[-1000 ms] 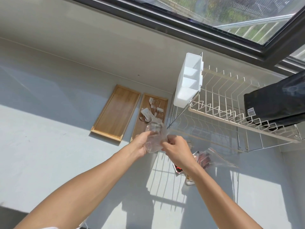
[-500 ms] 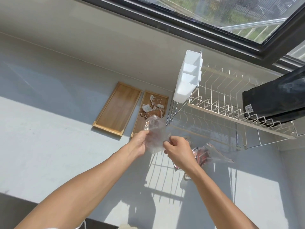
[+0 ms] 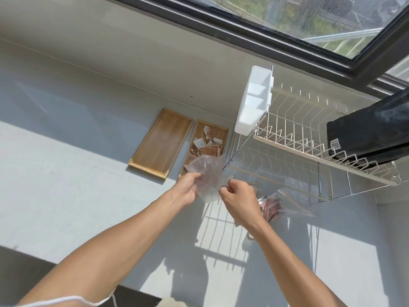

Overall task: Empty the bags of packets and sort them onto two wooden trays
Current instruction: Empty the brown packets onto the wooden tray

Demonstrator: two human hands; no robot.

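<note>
Both my hands hold a crumpled clear plastic bag above the counter, just in front of the right wooden tray. My left hand grips its left side, and my right hand pinches its right edge. Nothing shows inside the bag. Several brown and white packets lie on the right tray. The left wooden tray holds nothing. A second clear bag with red packets lies on the counter to the right, partly hidden by my right wrist.
A white wire dish rack with a white plastic cutlery holder stands at the right, and a black object rests on it. Behind the trays runs a wall under a window. The grey counter stretches left.
The bag has been pulled wider between my hands and stays over the near end of the right tray. The view shifted slightly, so the trays sit higher in it.
</note>
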